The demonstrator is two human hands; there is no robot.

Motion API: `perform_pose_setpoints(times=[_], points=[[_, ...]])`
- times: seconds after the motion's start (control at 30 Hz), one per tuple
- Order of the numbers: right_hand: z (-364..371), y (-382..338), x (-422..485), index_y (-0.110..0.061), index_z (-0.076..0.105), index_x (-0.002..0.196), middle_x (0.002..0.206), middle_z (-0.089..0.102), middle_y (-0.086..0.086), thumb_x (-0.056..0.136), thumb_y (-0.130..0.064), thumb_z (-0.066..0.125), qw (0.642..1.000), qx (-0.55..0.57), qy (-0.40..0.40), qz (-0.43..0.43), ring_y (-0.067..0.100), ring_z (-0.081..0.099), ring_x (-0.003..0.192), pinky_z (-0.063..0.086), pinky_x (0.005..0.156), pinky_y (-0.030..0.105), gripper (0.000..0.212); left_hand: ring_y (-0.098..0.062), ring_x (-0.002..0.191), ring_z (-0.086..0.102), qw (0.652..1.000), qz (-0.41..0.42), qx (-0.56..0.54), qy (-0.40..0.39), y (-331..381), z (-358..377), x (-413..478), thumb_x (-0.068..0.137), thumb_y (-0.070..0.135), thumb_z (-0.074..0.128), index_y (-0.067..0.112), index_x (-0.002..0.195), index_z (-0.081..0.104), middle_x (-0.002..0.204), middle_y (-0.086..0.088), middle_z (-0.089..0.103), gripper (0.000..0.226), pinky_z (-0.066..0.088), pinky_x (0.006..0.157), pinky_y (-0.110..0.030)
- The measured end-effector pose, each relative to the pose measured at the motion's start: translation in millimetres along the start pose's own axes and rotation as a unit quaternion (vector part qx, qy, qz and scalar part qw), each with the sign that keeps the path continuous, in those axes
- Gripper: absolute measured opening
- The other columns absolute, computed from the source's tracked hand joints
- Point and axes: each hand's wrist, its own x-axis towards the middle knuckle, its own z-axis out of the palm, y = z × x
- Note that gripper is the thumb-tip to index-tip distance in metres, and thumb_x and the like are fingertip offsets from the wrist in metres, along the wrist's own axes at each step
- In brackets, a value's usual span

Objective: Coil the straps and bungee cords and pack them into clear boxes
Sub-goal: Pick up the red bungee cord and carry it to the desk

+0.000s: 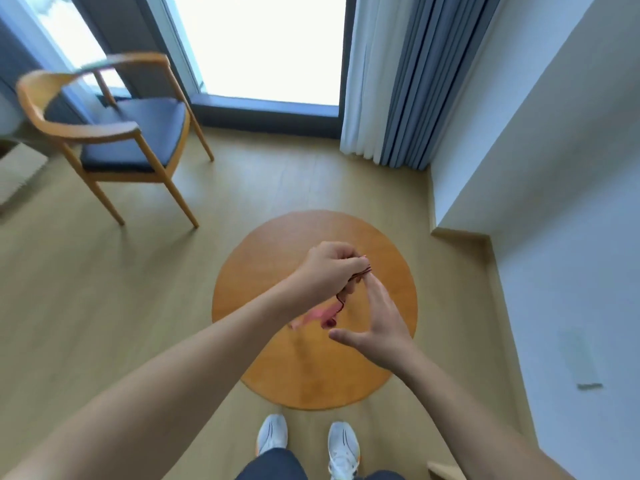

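Left hand (329,268) fingers curled, pinching thin dark-red cord (340,301) above round table (256,271). Right hand (379,323) fingers straight, thumb spread.

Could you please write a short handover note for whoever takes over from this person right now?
Left hand: grips a thin dark red cord above the round table. A blurred pink piece hangs below it.
Right hand: open, fingers straight, with the tips up at the cord.
Done: nothing packed that shows; this cord looks only partly gathered.
Left: finish the coil and pack it. No clear box is in view, so find one first.
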Motion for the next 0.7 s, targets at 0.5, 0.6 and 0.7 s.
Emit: perform_pose_setpoints(times=[0.5, 0.6, 0.7], points=[[-94, -77, -12, -0.028, 0.065, 0.108, 0.084, 0.063, -0.013, 0.094, -0.034, 0.064, 0.978, 0.073, 0.190, -0.039, 0.006, 0.058, 0.074, 0.050, 0.075, 0.033, 0.016, -0.011, 0.059, 0.052, 0.974, 0.206, 0.019, 0.093, 148, -41, -32, 0.091, 0.018, 0.074, 0.010, 0.088, 0.069, 0.066, 0.003, 0.057, 0.010, 0.044, 0.056, -0.020], [-104, -69, -22, -0.027, 0.067, 0.108, 0.091, 0.067, -0.013, 0.092, -0.030, 0.069, 0.969, 0.051, 0.240, -0.040, 0.002, 0.062, 0.082, 0.050, 0.075, 0.018, 0.016, -0.011, 0.060, 0.054, 0.978, 0.184, -0.026, 0.097, 156, -42, -27, 0.094, 0.018, 0.071, 0.005, 0.095, 0.069, 0.068, -0.001, 0.058, 0.013, 0.054, 0.059, -0.024], [-113, -58, -34, -0.023, 0.070, 0.090, 0.071, 0.066, -0.007, 0.093, -0.023, 0.067, 0.967, 0.032, 0.252, -0.007, 0.006, 0.059, 0.063, 0.052, 0.064, 0.027, 0.004, -0.017, 0.067, 0.056, 0.979, 0.170, -0.070, 0.087, 166, -35, -19, 0.096, 0.020, 0.070, 0.006, 0.098, 0.070, 0.071, -0.002, 0.057, 0.014, 0.062, 0.081, -0.042]])
